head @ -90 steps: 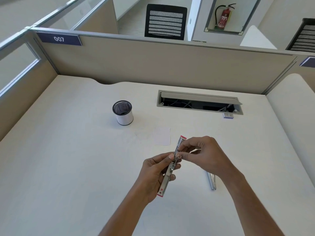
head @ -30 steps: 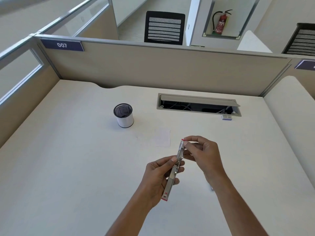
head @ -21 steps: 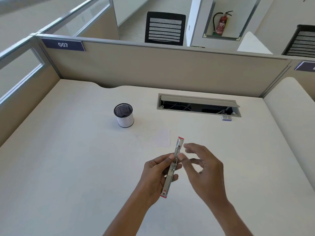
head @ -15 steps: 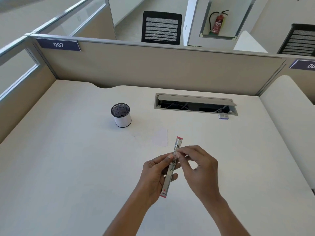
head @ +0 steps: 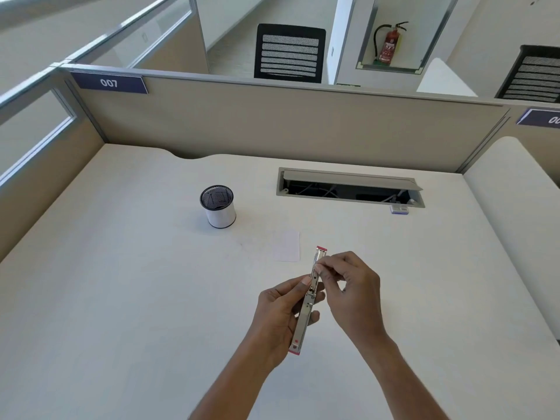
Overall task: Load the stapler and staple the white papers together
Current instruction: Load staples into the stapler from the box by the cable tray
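1. On the far partition (head: pixel 272 125), a plate (head: pixel 109 83) reads "007" (another is cropped).
2. Left hand (head: pixel 278 313) fingers curl round the stapler (head: pixel 298 338) above the desk (head: pixel 121 298); right hand (head: pixel 351 292) fingers pinch its far half.

2 hands (head: pixel 281 316) (head: pixel 351 295), 1 stapler (head: pixel 303 322), 1 paper (head: pixel 287 246), 1 pen cup (head: pixel 218 207), 1 box (head: pixel 399 209).

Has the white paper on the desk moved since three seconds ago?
No. The white paper lies in the same place, right of the pen cup and on the near side of the cable slot.
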Available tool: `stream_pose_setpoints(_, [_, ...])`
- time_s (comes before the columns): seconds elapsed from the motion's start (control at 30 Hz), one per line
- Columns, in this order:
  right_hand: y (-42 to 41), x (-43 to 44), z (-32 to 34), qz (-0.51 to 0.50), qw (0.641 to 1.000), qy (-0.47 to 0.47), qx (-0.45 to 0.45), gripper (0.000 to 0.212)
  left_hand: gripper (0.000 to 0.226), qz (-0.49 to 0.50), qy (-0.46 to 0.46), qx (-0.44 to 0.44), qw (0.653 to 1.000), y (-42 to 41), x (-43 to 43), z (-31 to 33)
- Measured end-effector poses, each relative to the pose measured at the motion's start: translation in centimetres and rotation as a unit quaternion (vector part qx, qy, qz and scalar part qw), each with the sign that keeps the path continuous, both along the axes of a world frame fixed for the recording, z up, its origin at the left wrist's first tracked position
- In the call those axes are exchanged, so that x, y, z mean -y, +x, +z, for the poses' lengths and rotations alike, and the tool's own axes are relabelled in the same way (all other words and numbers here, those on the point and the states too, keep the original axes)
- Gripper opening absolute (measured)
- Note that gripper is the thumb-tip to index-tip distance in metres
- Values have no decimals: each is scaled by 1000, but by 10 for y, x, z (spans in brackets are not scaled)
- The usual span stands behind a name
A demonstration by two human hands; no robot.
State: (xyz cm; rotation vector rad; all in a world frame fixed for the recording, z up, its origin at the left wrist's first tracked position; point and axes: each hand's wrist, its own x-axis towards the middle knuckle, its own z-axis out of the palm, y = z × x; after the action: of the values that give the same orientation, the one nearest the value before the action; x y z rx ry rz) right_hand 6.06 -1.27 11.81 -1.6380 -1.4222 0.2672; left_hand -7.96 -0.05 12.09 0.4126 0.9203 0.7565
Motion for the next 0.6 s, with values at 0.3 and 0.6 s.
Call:
stream_pose_setpoints(0.3, [1,-5,1,-91,936,-139,-312,21,24,-3,0,8,1000,1,0,-1])
stream_pose_setpoints(0.6, [-7,15,7,3,861,-249,-444,24,24,14,16,40,999,1,-6,-4])
